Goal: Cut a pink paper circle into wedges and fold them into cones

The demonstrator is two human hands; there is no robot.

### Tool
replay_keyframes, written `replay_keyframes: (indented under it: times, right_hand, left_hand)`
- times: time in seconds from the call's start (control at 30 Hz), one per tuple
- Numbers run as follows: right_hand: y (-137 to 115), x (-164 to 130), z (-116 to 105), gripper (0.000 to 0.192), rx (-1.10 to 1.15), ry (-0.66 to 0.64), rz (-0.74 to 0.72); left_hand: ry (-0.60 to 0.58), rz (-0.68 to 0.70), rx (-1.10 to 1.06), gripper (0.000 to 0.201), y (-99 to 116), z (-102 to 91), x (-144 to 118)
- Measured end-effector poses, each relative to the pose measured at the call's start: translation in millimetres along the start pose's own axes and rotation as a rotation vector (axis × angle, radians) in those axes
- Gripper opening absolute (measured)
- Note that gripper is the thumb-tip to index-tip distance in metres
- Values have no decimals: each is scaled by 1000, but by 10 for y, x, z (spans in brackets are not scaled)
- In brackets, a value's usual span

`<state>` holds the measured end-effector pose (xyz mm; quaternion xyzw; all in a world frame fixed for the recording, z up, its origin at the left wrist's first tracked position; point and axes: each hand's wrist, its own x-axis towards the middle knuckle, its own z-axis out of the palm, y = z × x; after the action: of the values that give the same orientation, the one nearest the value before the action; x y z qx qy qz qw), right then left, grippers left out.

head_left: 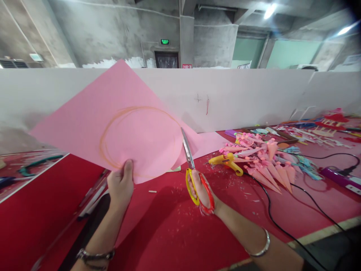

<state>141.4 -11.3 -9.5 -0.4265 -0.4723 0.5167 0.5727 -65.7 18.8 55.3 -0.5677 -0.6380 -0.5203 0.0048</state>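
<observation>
Seemingly clear of the table, left hand pinches pink paper; right hand grips scissors at its edge.

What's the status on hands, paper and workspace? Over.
Left hand gripping pink paper, partly cut along its drawn orange ring. Right hand holding scissors at the cut. Yellow glue gun to their right, nothing visibly blocking them.

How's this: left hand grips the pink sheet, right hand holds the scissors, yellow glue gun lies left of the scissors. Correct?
No: the head view shows the yellow glue gun right of the scissors. Left hand on pink sheet, right hand on scissors: correct.
</observation>
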Motion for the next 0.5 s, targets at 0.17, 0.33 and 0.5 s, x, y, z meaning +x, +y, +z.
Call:
replay_keyframes:
  times: [0.17,0.33,0.5]
  right_hand:
    - [-45,2,-20,44,22,-56,31]
    - [-17,39,-42,43,103,-116,60]
    - [-9,61,-42,42,146,-117,48]
  left_hand:
    - [-3,-26,-60,46,-31,-3,22]
    - [-61,-44,-83,45,-76,10,32]
    - [-106,-38,-110,40,-144,-6,81]
